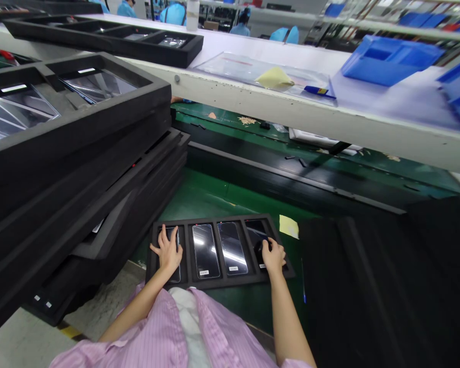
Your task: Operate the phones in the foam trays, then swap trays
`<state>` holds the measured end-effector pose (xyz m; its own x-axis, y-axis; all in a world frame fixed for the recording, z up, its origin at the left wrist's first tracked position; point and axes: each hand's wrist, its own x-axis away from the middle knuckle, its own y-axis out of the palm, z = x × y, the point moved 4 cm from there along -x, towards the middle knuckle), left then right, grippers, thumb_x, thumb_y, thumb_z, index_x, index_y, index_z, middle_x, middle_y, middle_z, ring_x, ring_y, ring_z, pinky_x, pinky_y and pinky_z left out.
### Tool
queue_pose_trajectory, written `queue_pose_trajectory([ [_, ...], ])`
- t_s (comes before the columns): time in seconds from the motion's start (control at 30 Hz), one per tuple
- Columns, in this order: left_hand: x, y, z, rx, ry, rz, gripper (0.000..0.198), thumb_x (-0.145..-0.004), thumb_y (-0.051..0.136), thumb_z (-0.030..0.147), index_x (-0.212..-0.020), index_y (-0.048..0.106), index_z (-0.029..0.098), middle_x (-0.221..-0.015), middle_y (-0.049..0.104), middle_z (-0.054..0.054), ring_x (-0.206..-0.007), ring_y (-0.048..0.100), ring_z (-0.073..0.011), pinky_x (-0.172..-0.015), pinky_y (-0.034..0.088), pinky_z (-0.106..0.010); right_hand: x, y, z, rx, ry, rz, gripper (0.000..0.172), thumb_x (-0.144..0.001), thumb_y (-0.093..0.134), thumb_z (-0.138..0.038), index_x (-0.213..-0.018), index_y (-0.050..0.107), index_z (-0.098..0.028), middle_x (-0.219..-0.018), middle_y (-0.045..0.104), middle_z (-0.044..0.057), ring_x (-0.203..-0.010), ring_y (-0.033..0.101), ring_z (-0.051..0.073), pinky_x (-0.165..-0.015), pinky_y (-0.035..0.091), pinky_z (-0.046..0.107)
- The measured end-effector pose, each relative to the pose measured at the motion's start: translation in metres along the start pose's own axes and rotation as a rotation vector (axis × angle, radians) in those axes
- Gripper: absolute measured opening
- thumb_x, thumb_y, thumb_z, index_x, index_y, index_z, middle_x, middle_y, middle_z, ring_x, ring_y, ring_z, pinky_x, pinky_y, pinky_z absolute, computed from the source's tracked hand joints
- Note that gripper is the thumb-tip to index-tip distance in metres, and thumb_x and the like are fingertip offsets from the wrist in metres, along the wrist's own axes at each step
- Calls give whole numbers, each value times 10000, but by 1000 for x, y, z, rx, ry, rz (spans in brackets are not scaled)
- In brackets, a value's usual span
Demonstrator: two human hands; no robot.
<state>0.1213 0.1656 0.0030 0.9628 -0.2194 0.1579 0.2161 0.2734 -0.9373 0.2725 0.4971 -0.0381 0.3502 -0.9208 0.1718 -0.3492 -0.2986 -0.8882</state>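
On the green work surface [207,189], right before the person, lies a shallow black foam tray [230,280] with four compartments, each with a flat, dark, glossy glass panel inside. The left hand [169,249] is spread wide over the leftmost dark glass panel [175,277], fingertips near its far end; the right hand [274,255] is half curled, thumb and fingers drawn close together at the right side of the rightmost dark glass panel [256,230]. From this height I cannot tell whether either hand grips its panel or merely touches it.

Fingertips on the glass could leave smears, and a panel raised at one end only might catch on the foam wall and slip back. Uneven pressure at the tray's two ends could skew it on the surface.

Just right of the tray lie a pale yellow paper slip [289,226] and a thin blue pen [304,295]; a sideways slide of the tray might push them along. To the left, the tall stack of black foam trays [99,120] looks unevenly piled, so a knock from the left elbow could shift it.
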Motion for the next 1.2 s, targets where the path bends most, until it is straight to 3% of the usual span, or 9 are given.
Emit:
queue_pose_trajectory([
  [0.3, -1, 4, 0, -15, 8, 31, 561, -791, 483, 165, -1337, 379, 242, -1468, 206, -208, -1286, 313, -349, -925, 257, -700, -2, 2, 3, 19, -29, 38, 333, -883, 494, -380, -1144, 518, -175, -1180, 490, 80, -1080, 461, 236, -924, 363, 466],
  [0.47, 2, 3, -4, -28, 59, 84, 535, -791, 480, 180, -1322, 412, 198, -1450, 226, -240, -1275, 313, -395, -907, 257, -716, -1, 2, 3, 38, -67, 75, 322, -876, 494, -373, -1126, 522, -170, -1135, 503, 79, -1047, 472, 233, -900, 371, 457],
  [0.57, 4, -2, 2, -34, 181, 113, 501, -801, 451, 163, -1301, 449, 201, -1446, 259, -218, -1299, 273, -404, -948, 202, -715, 14, 1, -5, 41, -144, 140, 378, -877, 433, -351, -1179, 489, -130, -1133, 488, 140, -1064, 441, 281, -880, 345, 484],
  [0.63, 4, -3, 14, -31, 329, 104, 459, -813, 432, 157, -1258, 502, 245, -1444, 307, -157, -1314, 269, -366, -1002, 173, -674, 30, 2, -15, 39, -252, 179, 423, -875, 371, -339, -1212, 471, -104, -1156, 464, 184, -1095, 403, 309, -887, 310, 488],
  [0.73, 5, 5, 43, -22, 589, 47, 355, -834, 454, 225, -1153, 583, 309, -1414, 391, -64, -1312, 302, -299, -1059, 190, -581, 56, 11, -35, 38, -449, 175, 392, -875, 317, -344, -1109, 562, -146, -1123, 482, 155, -1073, 405, 281, -905, 278, 438],
  [0.83, 2, 19, 69, -20, 762, 1, 291, -849, 462, 286, -1097, 612, 311, -1401, 415, -40, -1304, 325, -276, -1071, 207, -545, 69, 20, -50, 49, -521, 182, 401, -887, 281, -343, -983, 618, -148, -983, 508, 138, -947, 433, 261, -874, 277, 421],
  [0.97, -4, 29, 84, -26, 846, -8, 295, -857, 449, 278, -1109, 603, 281, -1409, 399, -67, -1311, 310, -297, -1059, 204, -578, 70, 25, -59, 68, -503, 214, 421, -897, 265, -341, -969, 623, -132, -889, 502, 130, -848, 424, 253, -831, 285, 415],
  [1.2, -5, 30, 83, -32, 892, -13, 283, -843, 469, 253, -1082, 617, 284, -1410, 394, -67, -1312, 298, -311, -1054, 175, -606, 67, 25, -59, 74, -481, 218, 265, -884, 407, -342, -843, 588, -153, -878, 510, 62, -851, 451, 201, -831, 316, 377],
])
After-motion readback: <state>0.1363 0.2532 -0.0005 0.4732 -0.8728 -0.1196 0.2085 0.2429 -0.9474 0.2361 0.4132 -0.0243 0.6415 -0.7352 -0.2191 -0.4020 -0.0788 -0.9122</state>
